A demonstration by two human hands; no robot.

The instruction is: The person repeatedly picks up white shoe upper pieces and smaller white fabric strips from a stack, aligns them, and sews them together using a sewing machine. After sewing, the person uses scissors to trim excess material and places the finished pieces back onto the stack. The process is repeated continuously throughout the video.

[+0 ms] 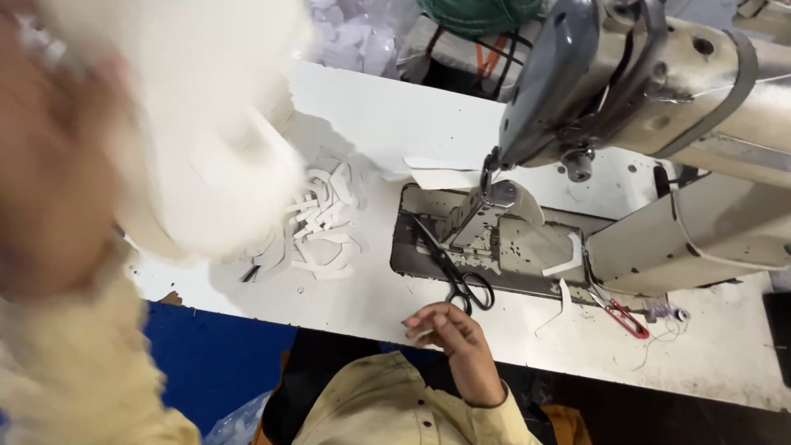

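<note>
Scissors (456, 272) on the bench (395, 124) left of the sewing machine (651, 91); snips (620, 313) near the front edge; fabric scraps (317, 222) further left.

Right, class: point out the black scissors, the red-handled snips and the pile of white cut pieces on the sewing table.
black scissors (461, 280): head view, on the blades near the pivot.
red-handled snips (624, 317): head view, on the red handle.
pile of white cut pieces (323, 227): head view, on the middle of the heap.

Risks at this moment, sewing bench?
1. Left hand lifts a white piece close to the camera, blurred; it hides much of the table.
2. Right hand rests by the black scissors near the table edge; a knock might drop them.
3. Cut pieces lie loose and may scatter.
</note>
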